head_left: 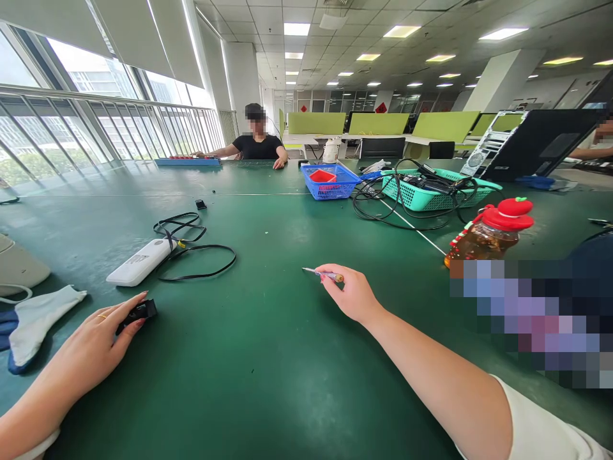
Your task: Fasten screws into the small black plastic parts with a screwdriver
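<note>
At the lower left, my left hand point(103, 335) is closed around a small black boxy object point(143, 310), its kind unclear, at the table surface. My right hand point(352, 292) is right of the middle, with its fingers pinched on a small screwdriver point(330, 276). The screwdriver's thin metal tip points left, and its handle end looks brownish. Beyond my left hand lies a white power bank point(138, 263) with a black cable point(218, 248) looped beside it. A white and blue glove point(41, 322) rests at the left edge.
A blue basket point(330, 190) and a green basket point(416, 203) with black cables stand at the back. A red-lidded jar point(498, 231) is on the right, near a tilted black monitor point(541, 144). Across the green table point(268, 383) sits another person point(258, 145) by a blue tray point(188, 162).
</note>
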`<state>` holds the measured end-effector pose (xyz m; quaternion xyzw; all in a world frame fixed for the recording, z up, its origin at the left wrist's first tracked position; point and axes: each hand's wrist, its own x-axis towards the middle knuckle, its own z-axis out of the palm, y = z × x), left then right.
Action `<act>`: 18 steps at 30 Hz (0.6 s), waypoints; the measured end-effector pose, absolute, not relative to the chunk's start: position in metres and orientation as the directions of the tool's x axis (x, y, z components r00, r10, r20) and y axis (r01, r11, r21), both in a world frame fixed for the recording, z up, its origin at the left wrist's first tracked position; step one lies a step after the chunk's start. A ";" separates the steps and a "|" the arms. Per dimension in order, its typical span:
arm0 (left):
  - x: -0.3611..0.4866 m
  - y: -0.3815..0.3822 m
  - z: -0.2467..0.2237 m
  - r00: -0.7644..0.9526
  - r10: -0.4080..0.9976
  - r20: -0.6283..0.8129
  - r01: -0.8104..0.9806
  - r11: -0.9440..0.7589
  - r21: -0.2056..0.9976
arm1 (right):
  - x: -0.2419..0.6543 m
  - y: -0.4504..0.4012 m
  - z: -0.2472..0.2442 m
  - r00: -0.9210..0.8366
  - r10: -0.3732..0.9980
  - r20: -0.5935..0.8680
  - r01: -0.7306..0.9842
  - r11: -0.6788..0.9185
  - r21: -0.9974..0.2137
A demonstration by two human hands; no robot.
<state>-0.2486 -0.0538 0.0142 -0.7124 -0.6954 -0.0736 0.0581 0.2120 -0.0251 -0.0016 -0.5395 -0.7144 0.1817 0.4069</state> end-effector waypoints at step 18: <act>-0.245 -0.057 0.018 0.015 0.947 0.321 0.999 -0.029 0.039 | 0.212 -0.026 -0.002 -0.100 0.902 0.421 0.616 0.388 -0.686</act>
